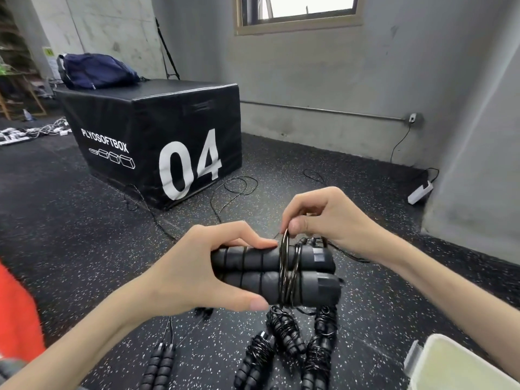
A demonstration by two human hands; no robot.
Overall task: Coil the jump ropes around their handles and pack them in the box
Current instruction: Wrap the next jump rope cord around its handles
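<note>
Gripped paired handles mid-scene in left hand; pinched black rope loops in right hand; coiled ropes near, box near right

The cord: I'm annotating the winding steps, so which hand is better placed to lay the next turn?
Right hand: it pinches the cord above the handles, which the left hand holds together.

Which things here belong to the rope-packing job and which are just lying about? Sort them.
Job: handle pair held by left hand; cord loops pinched by right hand; coiled ropes on floor; white box.
Lying about: plyo box, blue bag, power strip.
</note>
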